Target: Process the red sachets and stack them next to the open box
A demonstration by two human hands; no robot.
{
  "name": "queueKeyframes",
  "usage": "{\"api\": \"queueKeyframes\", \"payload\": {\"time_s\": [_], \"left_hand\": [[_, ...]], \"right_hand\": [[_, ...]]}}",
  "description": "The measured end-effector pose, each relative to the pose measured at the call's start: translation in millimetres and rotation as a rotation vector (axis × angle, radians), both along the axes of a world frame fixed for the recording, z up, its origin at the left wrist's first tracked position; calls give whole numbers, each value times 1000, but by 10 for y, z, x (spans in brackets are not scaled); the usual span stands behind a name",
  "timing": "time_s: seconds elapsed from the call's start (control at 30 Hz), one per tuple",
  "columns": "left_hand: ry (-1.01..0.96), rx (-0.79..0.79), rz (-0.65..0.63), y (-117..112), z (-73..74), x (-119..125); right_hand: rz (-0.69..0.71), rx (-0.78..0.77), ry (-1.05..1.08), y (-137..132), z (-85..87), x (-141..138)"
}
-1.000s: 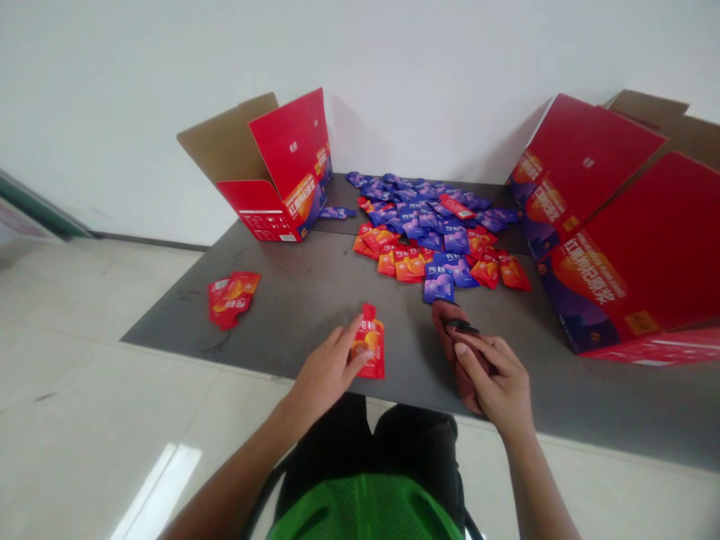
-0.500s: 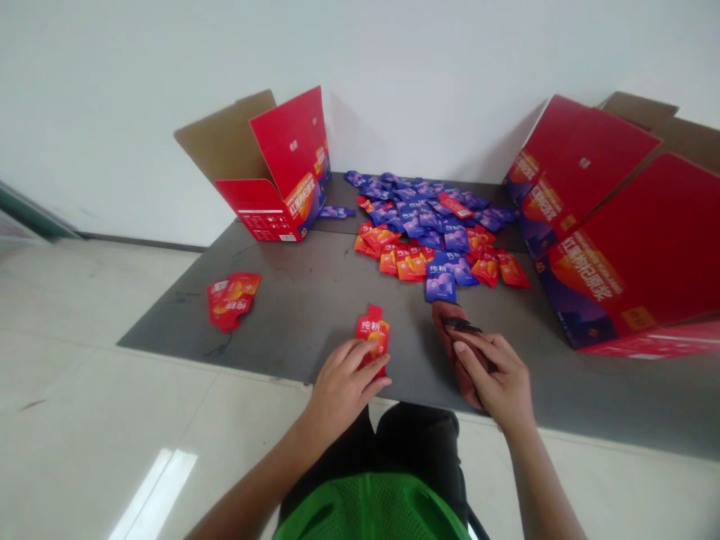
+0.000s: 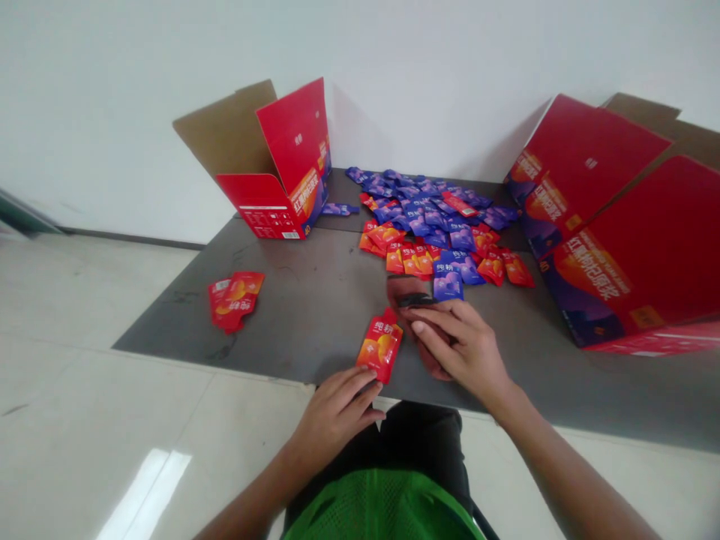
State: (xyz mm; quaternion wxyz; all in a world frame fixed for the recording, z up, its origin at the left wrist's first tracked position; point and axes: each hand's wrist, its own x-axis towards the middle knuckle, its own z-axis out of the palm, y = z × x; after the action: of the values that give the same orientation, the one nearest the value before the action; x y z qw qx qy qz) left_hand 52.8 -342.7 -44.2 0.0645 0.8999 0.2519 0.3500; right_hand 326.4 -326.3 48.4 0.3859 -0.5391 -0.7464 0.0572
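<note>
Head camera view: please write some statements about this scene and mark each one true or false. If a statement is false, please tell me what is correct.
1. The red pouch lies between the left hand and the right hand. True.
2. The right hand holds a small black object. True.
3. All the pouches in the big pile are blue. False: the pile has both blue-purple and orange-red pouches.
4. The table top is white. False: it is dark grey.
5. A small group of red pouches lies on the left part of the table top. True.
</note>
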Motion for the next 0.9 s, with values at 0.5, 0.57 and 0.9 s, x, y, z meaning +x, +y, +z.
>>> {"api": "queueKeyframes", "payload": {"time_s": [0.5, 0.57, 0.9], "left_hand": [[46, -26, -58, 124, 14, -74], [26, -28, -49, 120, 20, -67], [-8, -22, -13, 99, 85, -39]], "right_hand": [[178, -40, -513, 821, -270, -73], [107, -2, -509, 843, -165, -67], [380, -59, -345, 228, -398, -404]]}}
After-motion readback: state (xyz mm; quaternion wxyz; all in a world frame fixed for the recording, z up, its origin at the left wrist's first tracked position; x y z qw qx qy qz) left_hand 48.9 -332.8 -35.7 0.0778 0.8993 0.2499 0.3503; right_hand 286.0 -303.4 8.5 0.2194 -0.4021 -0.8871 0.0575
